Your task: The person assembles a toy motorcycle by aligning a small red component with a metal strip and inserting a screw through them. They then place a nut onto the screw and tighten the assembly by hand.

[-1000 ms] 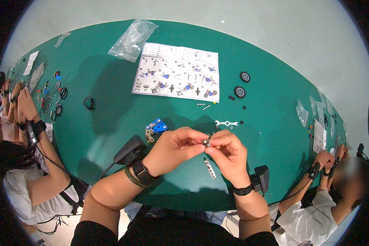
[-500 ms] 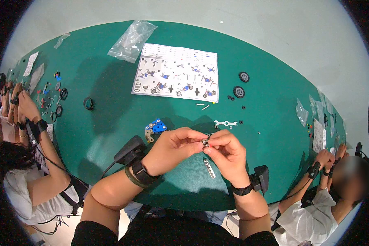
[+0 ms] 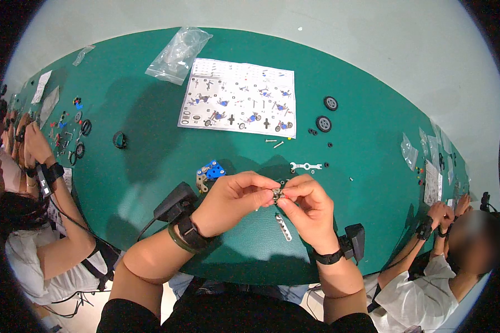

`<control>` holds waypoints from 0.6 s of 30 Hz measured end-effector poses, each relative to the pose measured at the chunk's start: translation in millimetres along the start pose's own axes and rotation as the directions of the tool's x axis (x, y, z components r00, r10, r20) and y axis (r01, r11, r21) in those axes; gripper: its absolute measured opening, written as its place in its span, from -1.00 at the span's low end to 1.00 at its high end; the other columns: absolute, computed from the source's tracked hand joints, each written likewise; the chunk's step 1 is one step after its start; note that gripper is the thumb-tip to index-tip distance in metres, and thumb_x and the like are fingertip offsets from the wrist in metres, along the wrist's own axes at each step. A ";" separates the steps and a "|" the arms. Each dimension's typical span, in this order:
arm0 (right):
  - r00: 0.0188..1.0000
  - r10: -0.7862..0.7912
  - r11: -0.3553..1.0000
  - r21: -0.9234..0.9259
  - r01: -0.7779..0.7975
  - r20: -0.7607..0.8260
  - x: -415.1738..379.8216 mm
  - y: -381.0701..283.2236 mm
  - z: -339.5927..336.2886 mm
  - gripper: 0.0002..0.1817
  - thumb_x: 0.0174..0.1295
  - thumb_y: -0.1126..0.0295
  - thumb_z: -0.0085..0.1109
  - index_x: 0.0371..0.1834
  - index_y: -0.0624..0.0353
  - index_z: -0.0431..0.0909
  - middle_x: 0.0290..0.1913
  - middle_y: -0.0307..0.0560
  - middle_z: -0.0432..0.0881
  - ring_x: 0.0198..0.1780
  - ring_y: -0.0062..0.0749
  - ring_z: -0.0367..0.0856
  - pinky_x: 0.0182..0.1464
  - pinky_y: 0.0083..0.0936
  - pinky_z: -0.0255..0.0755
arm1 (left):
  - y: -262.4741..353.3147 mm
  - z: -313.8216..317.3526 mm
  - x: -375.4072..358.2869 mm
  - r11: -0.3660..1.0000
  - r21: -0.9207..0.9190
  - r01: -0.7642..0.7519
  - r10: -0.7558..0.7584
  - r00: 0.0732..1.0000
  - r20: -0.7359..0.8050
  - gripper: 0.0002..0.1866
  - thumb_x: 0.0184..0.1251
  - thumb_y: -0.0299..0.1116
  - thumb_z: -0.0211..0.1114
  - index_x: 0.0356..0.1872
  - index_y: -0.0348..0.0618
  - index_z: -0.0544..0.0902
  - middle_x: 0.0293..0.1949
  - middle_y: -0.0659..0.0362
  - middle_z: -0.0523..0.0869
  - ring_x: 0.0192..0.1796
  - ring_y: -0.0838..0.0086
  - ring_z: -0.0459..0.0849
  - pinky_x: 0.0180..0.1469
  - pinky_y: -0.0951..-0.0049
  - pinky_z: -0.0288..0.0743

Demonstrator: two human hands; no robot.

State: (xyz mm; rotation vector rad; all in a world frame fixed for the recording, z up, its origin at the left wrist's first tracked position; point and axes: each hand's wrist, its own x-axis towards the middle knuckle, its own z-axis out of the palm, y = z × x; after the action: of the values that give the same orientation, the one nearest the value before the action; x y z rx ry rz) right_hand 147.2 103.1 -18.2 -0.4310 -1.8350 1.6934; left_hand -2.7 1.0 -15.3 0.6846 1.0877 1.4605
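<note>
My left hand (image 3: 241, 197) and my right hand (image 3: 305, 205) meet over the green table (image 3: 233, 255), fingertips closed on a small metal part (image 3: 277, 195) between them. Its exact shape is partly hidden by the fingers. A silver perforated strip (image 3: 283, 227) lies just below the fingertips. Left of my left hand rests a blue and grey assembly (image 3: 210, 172) with round fasteners. A white wrench-shaped piece (image 3: 306, 166) lies above my right hand, small nuts beside it. Farther up are two screws (image 3: 274, 143).
A printed instruction sheet (image 3: 238, 99) lies ahead, with a clear plastic bag (image 3: 179, 54) at its upper left. Two wheels (image 3: 324, 124) sit right of it. A black ring (image 3: 119, 140) is at left. Other people's hands (image 3: 38, 144) and loose parts are at both sides.
The small metal part has turned slightly between my fingertips. Both hands have otherwise hardly moved.
</note>
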 end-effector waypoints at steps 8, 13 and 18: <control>1.000 0.011 0.999 0.034 -0.011 -0.014 0.5 -1.6 1.5 -0.78 0.08 0.70 0.12 -0.25 0.20 0.42 -0.23 -0.14 0.44 -0.22 -0.56 0.44 -0.18 -0.66 0.37 | 0.5 -0.2 -1.2 0.995 0.052 -0.081 0.081 0.997 0.006 -0.79 0.26 -0.53 0.15 -0.10 -0.25 0.59 -0.28 0.21 0.59 -0.24 0.61 0.57 -0.14 0.60 0.46; 0.999 0.047 0.997 0.055 -0.047 -0.005 0.9 -0.2 0.2 -0.78 0.08 0.70 0.11 -0.25 0.19 0.41 -0.23 -0.15 0.44 -0.21 -0.57 0.43 -0.18 -0.67 0.36 | 2.1 0.3 -3.0 0.988 0.107 -0.109 0.108 0.994 0.014 -0.80 0.25 -0.54 0.16 -0.11 -0.22 0.61 -0.30 0.22 0.57 -0.23 0.60 0.58 -0.14 0.60 0.46; 0.995 0.102 0.992 0.081 -0.101 0.003 0.6 0.1 0.1 -0.79 0.09 0.69 0.11 -0.25 0.19 0.40 -0.23 -0.16 0.43 -0.21 -0.59 0.43 -0.20 -0.69 0.36 | -0.1 -1.1 -2.9 0.988 0.113 -0.103 0.101 0.995 0.024 -0.81 0.25 -0.54 0.16 -0.13 -0.22 0.61 -0.29 0.22 0.57 -0.22 0.59 0.58 -0.14 0.60 0.47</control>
State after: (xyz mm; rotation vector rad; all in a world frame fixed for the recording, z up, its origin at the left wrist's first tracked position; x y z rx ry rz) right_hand 146.7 103.3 -18.2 -0.4986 -1.7628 1.8283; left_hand -3.0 -2.1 -15.4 0.8437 1.1429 1.4838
